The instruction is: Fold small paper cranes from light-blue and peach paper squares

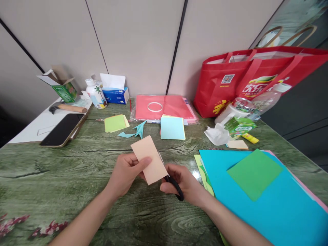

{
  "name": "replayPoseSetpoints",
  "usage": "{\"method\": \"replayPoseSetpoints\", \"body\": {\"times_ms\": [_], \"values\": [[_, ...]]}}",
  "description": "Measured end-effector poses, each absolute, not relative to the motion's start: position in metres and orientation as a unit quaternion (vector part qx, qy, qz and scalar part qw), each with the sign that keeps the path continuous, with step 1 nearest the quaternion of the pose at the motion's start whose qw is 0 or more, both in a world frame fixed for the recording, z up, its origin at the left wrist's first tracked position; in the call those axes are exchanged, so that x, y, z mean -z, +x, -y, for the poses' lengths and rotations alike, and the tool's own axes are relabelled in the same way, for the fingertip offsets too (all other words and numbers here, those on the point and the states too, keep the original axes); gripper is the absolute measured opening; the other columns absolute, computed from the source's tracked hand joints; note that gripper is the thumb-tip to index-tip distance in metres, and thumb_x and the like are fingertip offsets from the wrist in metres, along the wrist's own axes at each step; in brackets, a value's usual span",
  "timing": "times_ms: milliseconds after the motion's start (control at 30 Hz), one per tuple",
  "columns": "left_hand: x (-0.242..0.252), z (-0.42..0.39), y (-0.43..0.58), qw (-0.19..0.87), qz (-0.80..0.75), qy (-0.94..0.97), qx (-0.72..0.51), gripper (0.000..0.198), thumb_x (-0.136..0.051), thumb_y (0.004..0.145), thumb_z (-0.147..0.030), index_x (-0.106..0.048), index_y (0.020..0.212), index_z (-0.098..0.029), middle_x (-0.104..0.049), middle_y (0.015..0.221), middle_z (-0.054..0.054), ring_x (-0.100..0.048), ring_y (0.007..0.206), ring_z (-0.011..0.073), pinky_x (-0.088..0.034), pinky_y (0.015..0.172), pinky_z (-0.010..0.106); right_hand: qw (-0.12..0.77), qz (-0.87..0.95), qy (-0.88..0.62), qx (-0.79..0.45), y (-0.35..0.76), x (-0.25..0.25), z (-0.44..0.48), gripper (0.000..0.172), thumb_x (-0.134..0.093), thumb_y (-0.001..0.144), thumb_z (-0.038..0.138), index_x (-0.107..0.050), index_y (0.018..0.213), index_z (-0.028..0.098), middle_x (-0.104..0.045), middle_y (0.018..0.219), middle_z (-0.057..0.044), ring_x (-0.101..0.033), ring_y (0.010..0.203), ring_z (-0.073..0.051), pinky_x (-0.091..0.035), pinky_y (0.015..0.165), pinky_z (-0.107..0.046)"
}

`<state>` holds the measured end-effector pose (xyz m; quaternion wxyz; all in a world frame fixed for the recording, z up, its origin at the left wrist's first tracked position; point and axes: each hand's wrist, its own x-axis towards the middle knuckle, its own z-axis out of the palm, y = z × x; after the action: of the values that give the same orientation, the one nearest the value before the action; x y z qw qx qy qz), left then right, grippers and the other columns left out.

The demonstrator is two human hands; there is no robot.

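Observation:
My left hand point(126, 172) pinches a folded peach paper rectangle point(149, 159) by its lower left edge, thumb on top, holding it up over the green table point(77, 181). My right hand point(183, 182) is closed around the black handles of a pair of scissors point(175, 188). The blades run up behind the peach paper and are mostly hidden by it. Both hands are close together near the middle of the table.
Blue and green sheets point(256, 191) lie stacked at the right. Behind are a light blue square pad point(172, 127), a teal paper crane point(137, 130), green sheets point(114, 123), red paper with a tape ring point(155, 106), a red bag point(246, 82), a phone point(63, 129) and a tissue box point(115, 94).

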<state>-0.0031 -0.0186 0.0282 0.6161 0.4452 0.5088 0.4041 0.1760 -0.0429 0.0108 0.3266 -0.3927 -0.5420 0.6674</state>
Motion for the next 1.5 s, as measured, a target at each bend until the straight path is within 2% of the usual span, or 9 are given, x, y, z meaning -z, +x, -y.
{"method": "replayPoseSetpoints", "body": {"times_ms": [200,433,733,1067,1300,1500], "values": [[-0.028,0.019,-0.003,0.624,-0.505,0.438,-0.405,0.021,-0.071,0.066,-0.034,-0.072,0.07,-0.014,-0.071,0.064,0.004,-0.062,0.051,0.0152,-0.05,0.043,0.022,0.34,0.543,-0.386,-0.664,0.175,-0.006,0.044,0.04,-0.072,0.064,0.047,-0.048,0.07,0.016,-0.044,0.062,0.004,-0.035,0.055,-0.007,-0.031,0.05,-0.021],[-0.031,0.02,-0.003,0.628,-0.504,0.436,-0.402,0.022,-0.071,0.065,-0.035,-0.071,0.067,-0.013,-0.071,0.063,0.005,-0.062,0.05,0.0159,-0.05,0.042,0.023,0.333,0.526,-0.402,-0.671,0.174,-0.001,0.046,0.039,-0.072,0.063,0.048,-0.052,0.072,0.016,-0.05,0.06,0.004,-0.045,0.048,-0.007,-0.039,0.044,-0.02],[-0.03,0.019,-0.002,0.639,-0.492,0.428,-0.408,0.02,-0.07,0.066,-0.033,-0.071,0.068,-0.014,-0.071,0.061,0.004,-0.061,0.049,0.0143,-0.05,0.04,0.021,0.327,0.523,-0.414,-0.67,0.173,-0.002,0.046,0.04,-0.072,0.062,0.049,-0.053,0.071,0.015,-0.048,0.06,0.004,-0.045,0.046,-0.006,-0.04,0.041,-0.02],[-0.029,0.022,-0.002,0.658,-0.468,0.444,-0.389,0.016,-0.069,0.07,-0.03,-0.073,0.071,-0.015,-0.072,0.065,0.004,-0.062,0.051,0.013,-0.05,0.041,0.019,0.349,0.54,-0.381,-0.664,0.173,-0.01,0.045,0.043,-0.071,0.063,0.051,-0.054,0.08,0.016,-0.053,0.074,0.0,-0.046,0.066,-0.012,-0.04,0.06,-0.025],[-0.027,0.021,-0.001,0.662,-0.464,0.443,-0.388,0.017,-0.069,0.07,-0.031,-0.072,0.07,-0.014,-0.071,0.063,0.003,-0.061,0.049,0.0126,-0.05,0.04,0.019,0.358,0.54,-0.367,-0.668,0.173,-0.008,0.045,0.04,-0.071,0.064,0.047,-0.053,0.08,0.015,-0.054,0.074,-0.001,-0.045,0.066,-0.012,-0.038,0.059,-0.024],[-0.024,0.023,-0.001,0.668,-0.46,0.437,-0.389,0.017,-0.069,0.069,-0.031,-0.072,0.071,-0.015,-0.07,0.062,0.002,-0.06,0.049,0.0123,-0.05,0.039,0.019,0.361,0.529,-0.366,-0.675,0.173,-0.003,0.046,0.035,-0.075,0.062,0.035,-0.052,0.078,0.015,-0.05,0.068,0.001,-0.04,0.061,-0.01,-0.032,0.054,-0.021]]}}
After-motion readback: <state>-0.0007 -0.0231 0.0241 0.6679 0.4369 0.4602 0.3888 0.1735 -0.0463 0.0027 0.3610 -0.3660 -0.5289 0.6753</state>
